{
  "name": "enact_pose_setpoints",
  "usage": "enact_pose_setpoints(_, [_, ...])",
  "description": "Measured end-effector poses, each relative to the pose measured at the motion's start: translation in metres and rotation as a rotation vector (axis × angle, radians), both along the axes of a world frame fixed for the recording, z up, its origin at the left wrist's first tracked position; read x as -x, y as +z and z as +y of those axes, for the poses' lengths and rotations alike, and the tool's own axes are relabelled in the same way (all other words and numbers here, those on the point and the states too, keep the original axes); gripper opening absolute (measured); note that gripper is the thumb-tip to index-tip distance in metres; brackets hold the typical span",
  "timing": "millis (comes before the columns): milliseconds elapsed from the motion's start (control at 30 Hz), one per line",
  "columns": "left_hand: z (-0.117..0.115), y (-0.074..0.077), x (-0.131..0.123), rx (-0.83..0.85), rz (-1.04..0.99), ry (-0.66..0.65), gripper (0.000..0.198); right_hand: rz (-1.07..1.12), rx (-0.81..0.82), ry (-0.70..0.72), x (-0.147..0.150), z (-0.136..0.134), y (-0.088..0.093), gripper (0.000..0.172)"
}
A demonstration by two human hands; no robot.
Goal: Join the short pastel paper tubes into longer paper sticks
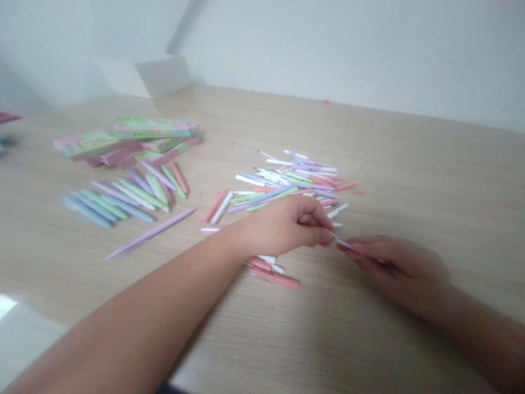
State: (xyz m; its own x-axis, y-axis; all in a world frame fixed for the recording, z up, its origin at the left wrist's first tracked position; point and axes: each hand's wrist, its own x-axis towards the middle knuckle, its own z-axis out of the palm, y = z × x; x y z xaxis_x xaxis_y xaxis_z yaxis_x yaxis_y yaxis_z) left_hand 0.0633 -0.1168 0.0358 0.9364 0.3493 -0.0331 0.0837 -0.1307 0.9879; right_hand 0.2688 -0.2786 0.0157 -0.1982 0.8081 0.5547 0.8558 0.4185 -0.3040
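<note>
My left hand (293,225) pinches the near end of a thin whitish piece, at the right edge of a heap of pen parts (287,183). Facing it, my right hand (394,262) is closed on a small purple pen part (343,244), and the whitish piece runs between the two. Under and beside my left wrist lie pink and white barrels (276,276). At the left, several pastel pens (118,197) lie in a row, with one purple pen (151,233) apart in front of them. Motion blur hides fine detail.
Colourful narrow boxes (135,139) are piled at the back left of the wooden table (369,142). Behind them stands a folded white card or box (164,76) near the wall. A small red bit (327,101) lies near the back edge.
</note>
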Motion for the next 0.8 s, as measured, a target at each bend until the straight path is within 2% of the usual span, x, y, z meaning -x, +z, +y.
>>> enact_pose_setpoints(133, [0.0001,0.0007,-0.0006,0.053,-0.01,-0.018,0.011,0.01,-0.007,-0.019,-0.0006,0.0005,-0.0018,0.025])
enact_pose_setpoints(300, [0.0011,-0.0002,0.0003,-0.018,0.007,-0.024,0.012,0.016,-0.026,0.008,-0.0009,0.0015,-0.0027,0.025])
enact_pose_setpoints(567, [0.0015,-0.0023,0.0006,0.002,-0.004,-0.034,0.011,-0.078,-0.006,0.031,-0.0032,0.0008,-0.003,0.023])
enact_pose_setpoints(800, [-0.0019,0.0,0.0005,-0.042,0.028,-0.053,0.011,-0.036,-0.004,0.042,-0.0021,0.0011,-0.004,0.028])
